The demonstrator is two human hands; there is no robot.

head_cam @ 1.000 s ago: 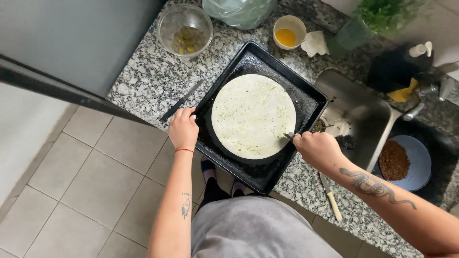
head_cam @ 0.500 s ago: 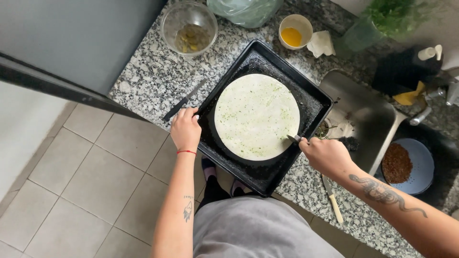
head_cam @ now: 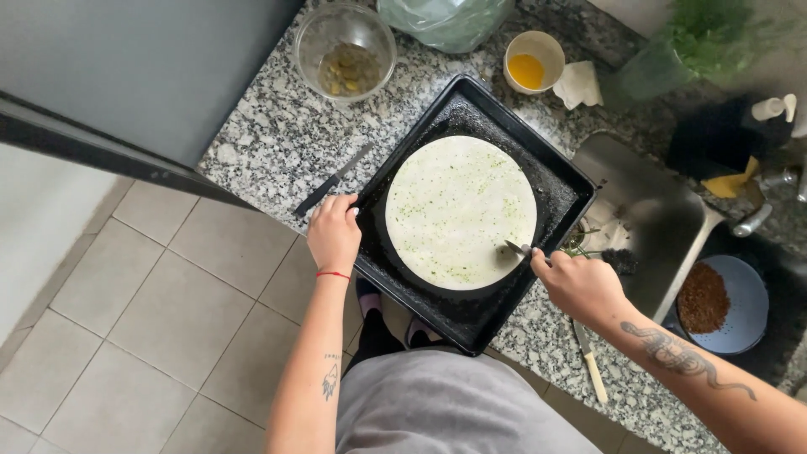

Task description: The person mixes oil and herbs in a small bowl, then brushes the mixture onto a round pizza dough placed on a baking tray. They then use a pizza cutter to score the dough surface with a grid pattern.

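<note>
A black baking tray (head_cam: 471,315) sits on a speckled granite counter (head_cam: 269,134). Inside it lies a round pale dough disc (head_cam: 458,210) flecked with green. My left hand (head_cam: 334,234) grips the tray's near-left rim. My right hand (head_cam: 576,286) holds a small metal utensil (head_cam: 515,248), its tip resting on the disc's right edge.
A dark knife (head_cam: 332,182) lies left of the tray. Behind are a glass bowl (head_cam: 345,50), a cup of yellow liquid (head_cam: 531,60) and a plastic bag (head_cam: 444,18). A sink (head_cam: 656,210) is on the right, with a blue dish (head_cam: 727,303) and a pale-handled knife (head_cam: 591,361).
The view has shifted slightly. My right hand has moved the utensil a little along the disc's right edge. My left hand stays on the tray rim.
</note>
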